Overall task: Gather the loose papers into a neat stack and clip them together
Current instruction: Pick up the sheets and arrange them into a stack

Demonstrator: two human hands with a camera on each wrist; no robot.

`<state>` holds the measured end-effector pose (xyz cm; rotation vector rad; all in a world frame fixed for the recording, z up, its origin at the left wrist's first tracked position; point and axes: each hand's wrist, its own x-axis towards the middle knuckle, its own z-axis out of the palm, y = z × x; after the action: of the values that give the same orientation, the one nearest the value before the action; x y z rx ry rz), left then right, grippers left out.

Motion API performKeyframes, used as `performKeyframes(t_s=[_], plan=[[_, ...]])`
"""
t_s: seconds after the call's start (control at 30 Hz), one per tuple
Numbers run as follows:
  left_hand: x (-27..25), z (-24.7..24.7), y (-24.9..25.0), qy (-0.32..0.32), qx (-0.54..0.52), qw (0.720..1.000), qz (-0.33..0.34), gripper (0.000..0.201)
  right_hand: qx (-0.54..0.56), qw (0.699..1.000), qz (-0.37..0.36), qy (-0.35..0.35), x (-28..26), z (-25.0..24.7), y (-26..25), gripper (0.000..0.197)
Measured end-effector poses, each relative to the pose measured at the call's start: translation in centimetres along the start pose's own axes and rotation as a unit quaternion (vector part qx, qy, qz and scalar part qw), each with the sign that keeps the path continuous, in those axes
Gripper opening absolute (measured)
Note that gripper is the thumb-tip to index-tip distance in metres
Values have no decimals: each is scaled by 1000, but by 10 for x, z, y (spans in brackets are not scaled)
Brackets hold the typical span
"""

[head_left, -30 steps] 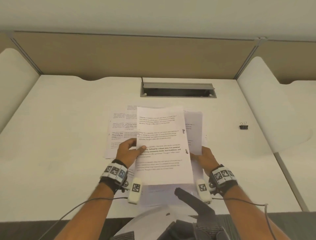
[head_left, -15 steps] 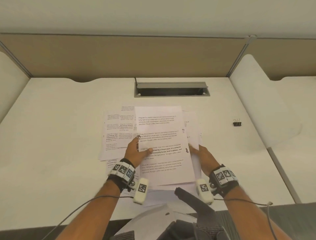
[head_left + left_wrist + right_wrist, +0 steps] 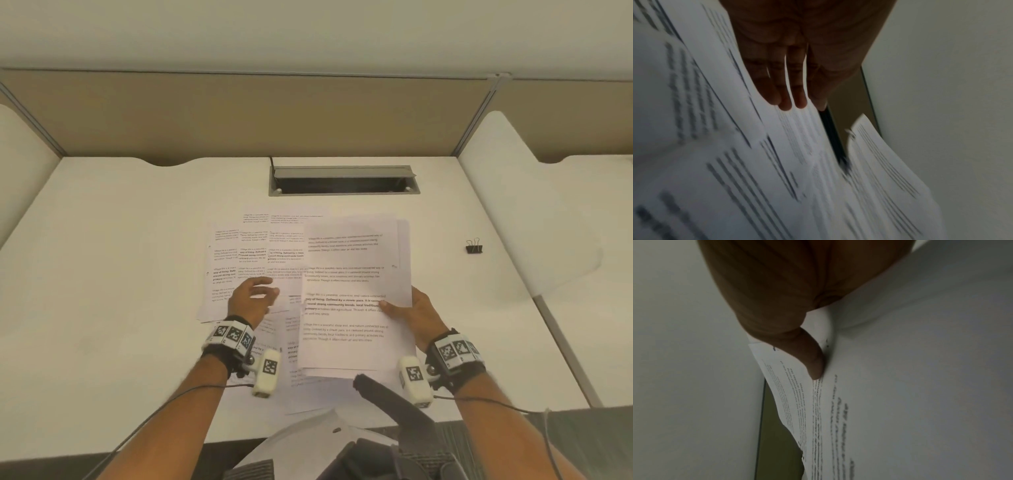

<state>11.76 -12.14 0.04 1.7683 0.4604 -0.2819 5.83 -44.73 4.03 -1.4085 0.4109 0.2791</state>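
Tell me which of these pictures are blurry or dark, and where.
Head view: evenly lit and mostly sharp, though the left hand smears slightly. Left wrist view: dim, the printed sheets streaked with motion blur. Right wrist view: dim too, yet the right hand and the held papers stay fairly legible.

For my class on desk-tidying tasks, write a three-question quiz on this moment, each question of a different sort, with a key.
1. True or false: the binder clip is already fastened on the papers.
2. Which hand holds the gathered sheets? A) left hand B) right hand C) both hands
3. Fill in: the left hand hovers with relaxed fingers over the ______ papers spread on the desk.

Key
1. False: it lies alone on the desk, off to the right of the papers.
2. B: the right hand pinches their right edge, thumb on top.
3. loose
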Motion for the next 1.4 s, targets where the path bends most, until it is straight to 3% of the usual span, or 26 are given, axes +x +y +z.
performKeyframes(t_s=[0.23, 0.43, 0.53, 0.63, 0.8, 1.0, 1.17, 1.23, 1.3, 1.4], plan=[[36, -14, -10, 76, 192, 978, -4, 47, -24, 996, 3, 82, -10, -29, 6, 40], [59, 27, 12, 47, 208, 976, 47, 56, -27, 994, 11, 107, -21, -41, 12, 38], [69, 45, 14, 50, 245, 968, 26, 67, -20, 993, 14, 119, -25, -46, 16, 39], [74, 52, 8, 43, 306, 951, -1, 84, -16, 991, 19, 134, -27, -53, 18, 41], [80, 57, 0, 37, 420, 907, 16, 97, -20, 988, 24, 152, -32, -66, 20, 39], [87, 60, 12, 59, 235, 969, -46, 90, -35, 986, 26, 161, -30, -73, 24, 39], [88, 51, 35, 2, 0, 994, -112, 35, -31, 986, 38, 157, -20, -71, 25, 41], [79, 48, 50, -39, -123, 982, -137, 25, -28, 986, 41, 158, -15, -69, 27, 42], [63, 44, 67, -100, -216, 961, -139, 34, -20, 986, 47, 159, -11, -65, 27, 42], [29, 38, 92, -199, -358, 904, -121, 45, -10, 985, 61, 164, -4, -58, 28, 41]])
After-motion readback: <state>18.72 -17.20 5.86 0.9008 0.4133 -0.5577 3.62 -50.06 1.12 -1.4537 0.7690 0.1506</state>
